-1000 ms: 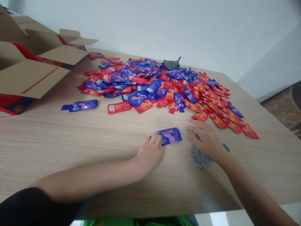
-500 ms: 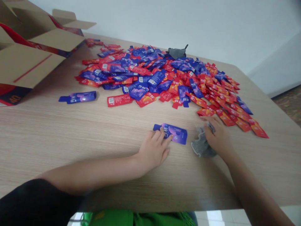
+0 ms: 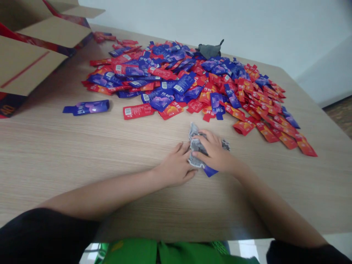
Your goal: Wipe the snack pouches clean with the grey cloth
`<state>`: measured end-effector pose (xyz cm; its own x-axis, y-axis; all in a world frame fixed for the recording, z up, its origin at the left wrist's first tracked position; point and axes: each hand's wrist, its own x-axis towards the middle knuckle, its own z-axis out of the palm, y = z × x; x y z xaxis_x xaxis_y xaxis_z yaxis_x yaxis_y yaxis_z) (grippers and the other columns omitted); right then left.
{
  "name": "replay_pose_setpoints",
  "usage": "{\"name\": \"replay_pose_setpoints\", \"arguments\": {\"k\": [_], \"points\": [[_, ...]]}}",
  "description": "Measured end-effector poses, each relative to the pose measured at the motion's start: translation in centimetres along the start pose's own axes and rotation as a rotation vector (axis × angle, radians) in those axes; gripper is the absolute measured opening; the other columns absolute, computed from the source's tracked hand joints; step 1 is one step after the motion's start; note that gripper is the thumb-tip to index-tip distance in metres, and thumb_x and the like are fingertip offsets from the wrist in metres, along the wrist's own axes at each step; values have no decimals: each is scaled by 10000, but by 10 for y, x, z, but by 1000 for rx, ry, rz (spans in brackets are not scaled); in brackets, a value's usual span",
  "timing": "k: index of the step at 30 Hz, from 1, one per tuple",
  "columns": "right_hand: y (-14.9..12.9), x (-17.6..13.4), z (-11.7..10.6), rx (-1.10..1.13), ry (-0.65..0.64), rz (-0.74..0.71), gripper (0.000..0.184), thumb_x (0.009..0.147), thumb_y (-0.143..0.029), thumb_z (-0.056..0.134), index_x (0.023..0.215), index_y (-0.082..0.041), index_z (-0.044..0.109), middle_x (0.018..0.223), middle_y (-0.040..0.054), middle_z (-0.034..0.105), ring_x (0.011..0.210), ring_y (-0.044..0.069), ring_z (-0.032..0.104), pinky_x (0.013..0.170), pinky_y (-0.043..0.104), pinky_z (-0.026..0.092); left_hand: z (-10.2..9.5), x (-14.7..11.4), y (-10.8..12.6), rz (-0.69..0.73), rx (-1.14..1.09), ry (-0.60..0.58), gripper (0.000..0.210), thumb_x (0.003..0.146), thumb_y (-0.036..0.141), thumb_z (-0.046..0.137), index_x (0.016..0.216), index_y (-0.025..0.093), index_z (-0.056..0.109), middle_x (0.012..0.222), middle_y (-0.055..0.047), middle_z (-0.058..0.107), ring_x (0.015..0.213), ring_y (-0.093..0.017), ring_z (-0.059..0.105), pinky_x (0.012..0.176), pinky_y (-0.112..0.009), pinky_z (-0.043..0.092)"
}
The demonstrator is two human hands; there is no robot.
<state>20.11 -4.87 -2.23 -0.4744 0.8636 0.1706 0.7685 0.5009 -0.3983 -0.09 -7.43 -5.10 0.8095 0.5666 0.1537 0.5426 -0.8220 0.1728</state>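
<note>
A blue-purple pouch [image 3: 210,171] lies flat on the table in front of me, mostly covered; only a lower corner shows. My left hand [image 3: 176,167] rests at its left end with fingers spread and laid flat, the fingertips partly hidden by a cloth. That grey cloth [image 3: 195,150], with a white stitched edge, is bunched under my right hand [image 3: 216,152], whose fingers are curled round it and press it onto the pouch.
A big heap of red and blue pouches [image 3: 176,80] spreads over the table's back. One blue pouch [image 3: 86,107] lies apart on the left, near open cardboard boxes [image 3: 35,62]. A dark grey cloth item [image 3: 210,50] sits behind the heap, by the wall.
My right hand has brought the grey cloth leftward from the bare table onto the pouch. My left hand stays at the pouch's left end. The view has tilted slightly down.
</note>
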Motion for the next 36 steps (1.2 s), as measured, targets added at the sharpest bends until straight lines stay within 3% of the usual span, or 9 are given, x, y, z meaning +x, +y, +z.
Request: {"name": "replay_pose_setpoints", "arguments": {"k": [2,4,8,11,14,19,24,32,36], "points": [[5,-9,2,-1,-145,-8,624,835,-490,626,1385,-256,447,1452,149,387,1352,351,369,1063,561,335,-2,0,1,-6,1,-2,355,945,407,477,1218,238,629,1355,-148,529,1374,-366,375,1131,-580,286],[8,-14,1,23,-156,-3,694,800,-506,666,1405,-261,430,1455,142,386,1352,354,371,1079,557,327,-6,1,1,-22,4,-14,350,945,375,477,1207,203,633,1348,-159,527,1378,-365,369,1134,-568,288],[14,-14,-2,98,-59,9,377,876,-284,546,1253,-262,562,1264,109,527,1225,285,509,1051,480,397,-12,7,-7,11,-42,-52,369,896,254,526,1259,217,579,1366,-130,521,1390,-341,363,1132,-567,293],[23,-12,-7,119,68,91,351,835,-177,522,1171,-257,584,1136,84,599,1078,259,598,969,453,462,-18,11,-13,0,-10,-32,347,869,165,516,1204,187,598,1357,-130,529,1386,-329,370,1133,-540,291],[29,-14,-18,99,285,269,344,794,-235,609,1135,-245,573,1057,77,647,983,274,636,865,451,507,-28,11,-4,-70,38,22,273,895,189,478,1115,150,636,1287,-160,555,1313,-348,432,1042,-504,379],[20,-12,-28,85,511,424,278,776,-344,666,1010,-240,557,948,73,660,874,269,666,718,398,533,-35,4,32,-131,48,25,453,917,303,472,1358,198,498,1203,-160,563,1101,-340,529,863,-478,454],[8,-6,-18,170,451,372,388,823,-345,624,1176,-242,500,1080,103,645,888,255,677,687,378,539,-13,1,36,-153,65,-4,547,933,407,509,1458,353,367,1300,-137,507,1225,-364,463,947,-523,424],[28,-10,-27,16,398,371,352,856,-343,590,1192,-237,569,1046,107,682,958,295,652,795,457,520,-18,4,33,-93,-46,-13,275,867,351,593,1115,234,611,1290,-155,512,1313,-405,409,1043,-544,383],[28,-11,-19,-26,396,292,375,909,-318,511,1276,-260,563,1162,100,660,1031,283,626,881,468,499,-15,2,34,-166,27,-35,369,879,301,558,1221,162,565,1332,-194,522,1381,-419,355,1111,-547,327]]}}
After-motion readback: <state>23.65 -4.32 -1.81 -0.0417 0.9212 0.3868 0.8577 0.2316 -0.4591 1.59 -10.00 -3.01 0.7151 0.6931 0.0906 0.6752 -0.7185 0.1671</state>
